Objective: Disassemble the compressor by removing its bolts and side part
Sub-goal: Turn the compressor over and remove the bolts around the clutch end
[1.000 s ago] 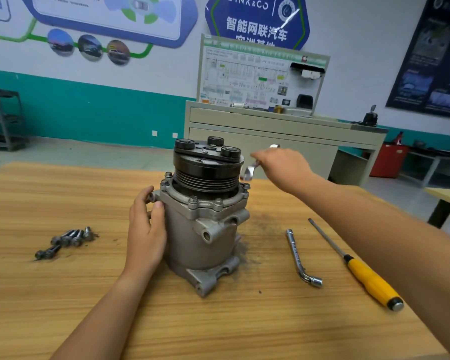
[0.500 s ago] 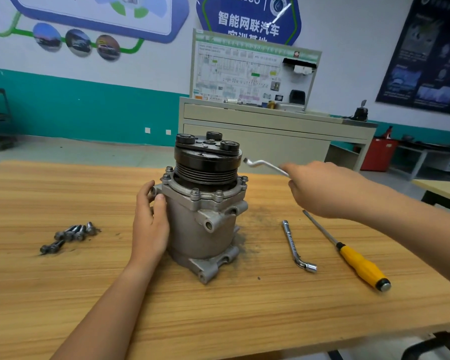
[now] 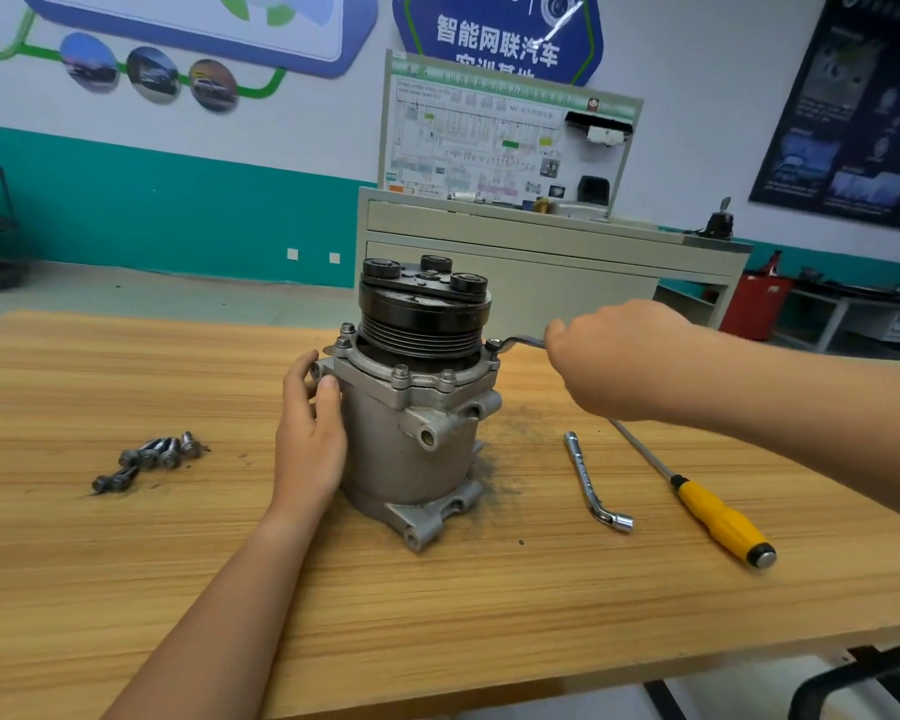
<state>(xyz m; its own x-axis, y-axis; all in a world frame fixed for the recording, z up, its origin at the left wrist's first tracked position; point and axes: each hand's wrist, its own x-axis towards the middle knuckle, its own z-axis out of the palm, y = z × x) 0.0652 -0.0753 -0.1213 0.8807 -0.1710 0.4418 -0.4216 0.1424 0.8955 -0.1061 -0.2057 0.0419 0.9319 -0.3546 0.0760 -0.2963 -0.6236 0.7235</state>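
Note:
A grey metal compressor [image 3: 417, 439] with a black pulley [image 3: 423, 309] on top stands upright on the wooden table [image 3: 437, 615]. Several bolts [image 3: 400, 374] sit in its upper flange. My left hand [image 3: 310, 433] presses flat against the compressor's left side. My right hand [image 3: 609, 361] grips the handle of a bent socket wrench [image 3: 513, 343], whose socket end sits on the bolt at the flange's right edge. Several removed bolts [image 3: 149, 457] lie in a pile on the table to the left.
A second L-shaped socket wrench [image 3: 591, 483] and a yellow-handled screwdriver [image 3: 718, 519] lie on the table to the right of the compressor. Dark grime marks the wood around its base. A grey cabinet [image 3: 552, 262] with a display board stands behind the table.
My right hand swung the wrench out to the right, then brought its socket end down onto the right flange bolt. My left hand stayed on the compressor.

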